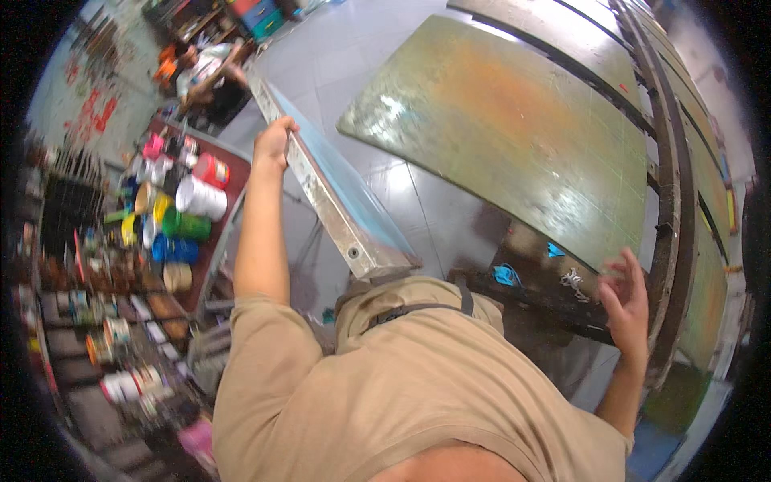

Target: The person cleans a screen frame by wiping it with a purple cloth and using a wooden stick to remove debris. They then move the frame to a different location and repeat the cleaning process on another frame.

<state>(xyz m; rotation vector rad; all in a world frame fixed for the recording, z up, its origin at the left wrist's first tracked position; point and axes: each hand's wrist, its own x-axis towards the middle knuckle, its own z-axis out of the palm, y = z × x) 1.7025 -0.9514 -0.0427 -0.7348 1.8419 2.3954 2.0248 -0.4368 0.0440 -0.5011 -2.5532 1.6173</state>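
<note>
Shirt (409,377) was closest, left hand (274,145) already gripped the frame (319,195), right hand (626,304) empty, fingers loosely spread, table (514,120) near them

Noted left of and nearer the body than the left fingers (291,125): red-brown table (209,261) bearing white tub (201,198), green jar (186,225), blue jar (174,249). Beyond those fingers, leftward: seated person (206,78). Left of the right fingers (629,261): crumpled blue cloth (504,275).

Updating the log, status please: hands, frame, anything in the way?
Left hand gripping blue-panelled frame. Right hand open, empty. Possible obstruction: green board, right of frame.
</note>
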